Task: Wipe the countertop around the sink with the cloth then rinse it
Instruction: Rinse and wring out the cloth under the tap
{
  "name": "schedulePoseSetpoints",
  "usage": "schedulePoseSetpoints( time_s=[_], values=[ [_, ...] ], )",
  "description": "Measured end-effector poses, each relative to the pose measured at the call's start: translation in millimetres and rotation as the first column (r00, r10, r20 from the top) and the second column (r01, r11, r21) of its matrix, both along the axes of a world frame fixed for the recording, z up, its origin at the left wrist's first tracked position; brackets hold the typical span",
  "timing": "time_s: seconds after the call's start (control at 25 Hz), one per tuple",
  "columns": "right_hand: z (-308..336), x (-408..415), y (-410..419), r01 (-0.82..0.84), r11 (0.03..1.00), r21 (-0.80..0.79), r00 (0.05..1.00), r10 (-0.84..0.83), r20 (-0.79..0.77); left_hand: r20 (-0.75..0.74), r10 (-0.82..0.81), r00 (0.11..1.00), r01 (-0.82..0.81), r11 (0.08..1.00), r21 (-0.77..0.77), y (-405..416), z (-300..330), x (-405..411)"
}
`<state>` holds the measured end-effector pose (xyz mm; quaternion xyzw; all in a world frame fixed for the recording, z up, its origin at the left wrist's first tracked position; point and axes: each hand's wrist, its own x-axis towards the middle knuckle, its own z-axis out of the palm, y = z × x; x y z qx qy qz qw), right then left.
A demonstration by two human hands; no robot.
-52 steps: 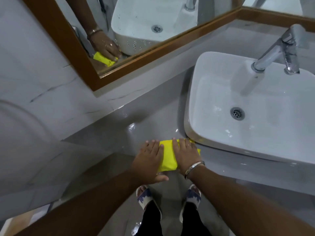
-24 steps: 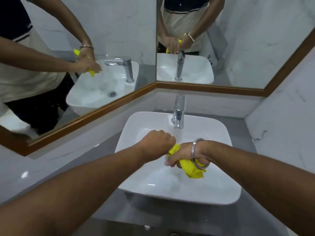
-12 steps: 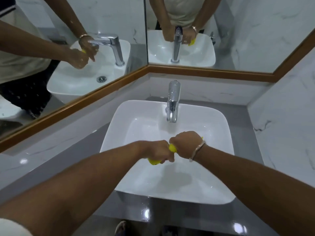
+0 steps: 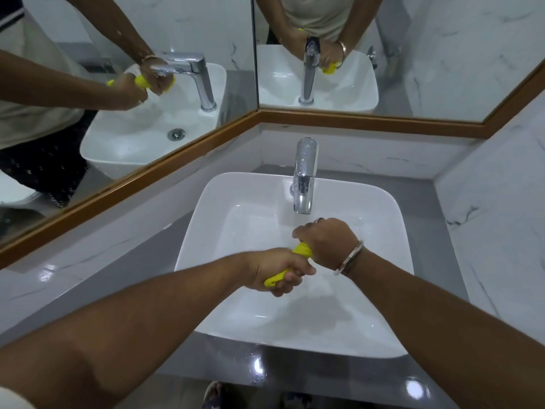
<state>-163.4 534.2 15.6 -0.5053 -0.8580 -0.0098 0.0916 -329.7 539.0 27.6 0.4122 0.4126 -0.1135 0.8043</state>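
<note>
Gripping opposite ends, the left hand (image 4: pixel 275 271) and right hand (image 4: pixel 327 243) clench the twisted yellow cloth (image 4: pixel 300 250) diagonally over the sink (image 4: pixel 392 231).

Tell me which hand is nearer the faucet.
Right. The right hand sits just below the faucet spout, gripping the cloth; the left hand grips the cloth's other end, farther toward the sink's front.

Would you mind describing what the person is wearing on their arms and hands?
Both forearms are bare. The right hand has a thin silver-coloured bangle at the wrist and a ring on one of its fingers. The left hand shows no jewellery.
</note>
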Motion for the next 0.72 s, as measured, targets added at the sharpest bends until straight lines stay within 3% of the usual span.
schedulePoseSetpoints(
  time_s=[0.2, 0.4, 0.72],
  values=[
    [13.3, -2.4, 2.6, 0.238, 0.941, -0.242, 0.968, -0.25, -0.019, -0.09, -0.122, 0.988, 0.139, 0.968, 0.21, 19.5, 13.7, -0.6],
    [5.5, -7.4, -2.4, 0.326, 0.847, -0.42, 0.931, -0.365, -0.011, -0.176, -0.203, 0.963, 0.249, 0.92, 0.303, 26.1, 13.4, -12.6],
    [10.7, -15.1, 0.6, 0.393, 0.805, -0.445, 0.919, -0.348, 0.183, -0.228, -0.231, 0.946, 0.304, 0.877, 0.373, 32.5, 11.9, -16.6]
  ],
)
